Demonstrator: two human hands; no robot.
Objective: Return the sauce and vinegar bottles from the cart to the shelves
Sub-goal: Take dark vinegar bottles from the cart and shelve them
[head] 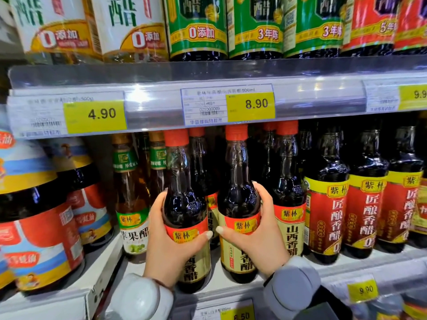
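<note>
Vinegar bottle [184, 204] at 7 o'clock is gripped by the left hand [171, 241], second bottle [238, 199] at 5 o'clock by the right hand [258, 234]. Both reach the lower shelf [346, 266] front, seemingly placed, unreleased (cart out of view).

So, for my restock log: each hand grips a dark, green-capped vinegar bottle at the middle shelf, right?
No: the head view shows red caps. The left hand grips the left bottle, the right hand the right bottle, both dark vinegar, at the middle shelf.
</note>
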